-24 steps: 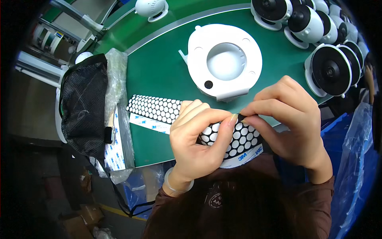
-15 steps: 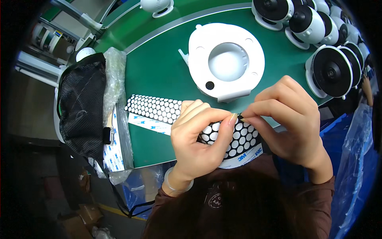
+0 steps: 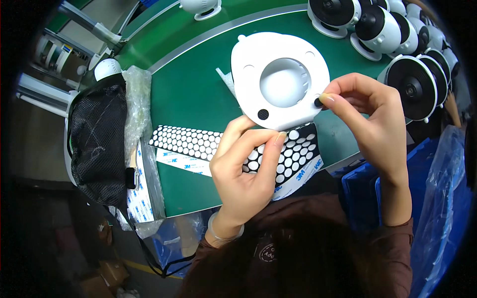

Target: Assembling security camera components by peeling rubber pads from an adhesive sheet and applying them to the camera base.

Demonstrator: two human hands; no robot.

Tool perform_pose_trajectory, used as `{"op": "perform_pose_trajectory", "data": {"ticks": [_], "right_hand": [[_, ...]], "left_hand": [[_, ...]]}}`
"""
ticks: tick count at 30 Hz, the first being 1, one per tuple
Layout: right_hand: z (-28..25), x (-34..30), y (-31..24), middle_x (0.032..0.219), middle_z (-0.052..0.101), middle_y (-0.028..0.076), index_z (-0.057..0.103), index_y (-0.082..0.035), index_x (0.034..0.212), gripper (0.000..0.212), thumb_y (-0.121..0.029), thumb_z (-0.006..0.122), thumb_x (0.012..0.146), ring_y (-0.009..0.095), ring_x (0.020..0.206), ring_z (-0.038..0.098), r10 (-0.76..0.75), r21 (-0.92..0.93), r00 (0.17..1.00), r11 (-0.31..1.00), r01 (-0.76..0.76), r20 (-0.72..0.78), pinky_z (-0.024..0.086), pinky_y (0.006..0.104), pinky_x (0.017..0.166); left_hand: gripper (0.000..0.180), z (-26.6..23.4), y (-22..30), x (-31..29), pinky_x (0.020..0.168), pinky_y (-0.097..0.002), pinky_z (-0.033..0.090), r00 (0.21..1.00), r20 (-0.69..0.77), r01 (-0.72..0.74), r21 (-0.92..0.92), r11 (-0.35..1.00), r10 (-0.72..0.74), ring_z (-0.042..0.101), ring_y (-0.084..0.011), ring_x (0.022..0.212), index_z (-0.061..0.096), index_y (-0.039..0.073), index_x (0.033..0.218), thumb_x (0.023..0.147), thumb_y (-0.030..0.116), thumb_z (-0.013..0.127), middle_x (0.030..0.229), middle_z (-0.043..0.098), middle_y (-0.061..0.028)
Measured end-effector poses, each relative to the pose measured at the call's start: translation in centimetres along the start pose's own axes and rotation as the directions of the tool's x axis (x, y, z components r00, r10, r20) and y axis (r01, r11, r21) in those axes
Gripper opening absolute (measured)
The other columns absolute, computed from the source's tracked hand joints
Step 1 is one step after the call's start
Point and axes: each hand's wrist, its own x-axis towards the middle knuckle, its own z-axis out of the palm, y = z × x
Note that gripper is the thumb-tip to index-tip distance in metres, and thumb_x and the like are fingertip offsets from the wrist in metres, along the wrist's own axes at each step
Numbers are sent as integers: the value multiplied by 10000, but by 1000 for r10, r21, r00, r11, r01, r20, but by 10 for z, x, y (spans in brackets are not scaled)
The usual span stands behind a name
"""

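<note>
My right hand (image 3: 375, 116) pinches a small round black pad (image 3: 318, 103) between thumb and forefinger, at the lower right corner of a white plastic housing (image 3: 248, 84). The housing lies on the green table with a round recess (image 3: 284, 82) in its middle. Another round black pad (image 3: 263, 114) sits on its lower left corner. Below the housing, my left hand (image 3: 241, 171) is closed on a long black sheet (image 3: 186, 141) covered with white dots. The right end of that sheet shows bare black spots, and a printed white backing (image 3: 184, 162) hangs along its lower edge.
White round devices with black discs (image 3: 412, 89) crowd the table's right side, and another white device (image 3: 200, 7) stands at the far edge. A black mesh bag (image 3: 97, 144) and bubble wrap (image 3: 137, 99) lie at the left. Blue bins (image 3: 360, 191) stand below the table's right edge.
My right hand has moved up and away from the dotted sheet, carrying a black pad to the housing's corner. My left hand still holds the sheet, which has shifted slightly.
</note>
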Motion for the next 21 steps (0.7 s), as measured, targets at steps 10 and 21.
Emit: {"op": "perform_pose_trajectory", "data": {"ticks": [10, 21], "right_hand": [[4, -1, 2, 698, 584, 56, 571, 32, 764, 102, -68, 570, 745, 89, 655, 568, -35, -83, 999, 996, 32, -36, 443, 173, 622], [5, -1, 2, 705, 585, 58, 573, 27, 774, 97, -66, 572, 746, 86, 641, 568, -4, -36, 999, 999, 3, -34, 448, 173, 612]], "left_hand": [[46, 2, -1, 0, 588, -218, 399, 1000, -7, 2, -36, 999, -3, 526, -153, 668, 584, -34, 716, 674, -22, 597, 761, 541, -104], [49, 0, -3, 0, 579, -214, 390, 1000, -5, 19, -56, 998, -19, 515, -147, 658, 588, -26, 717, 674, -11, 604, 741, 533, -90]]}}
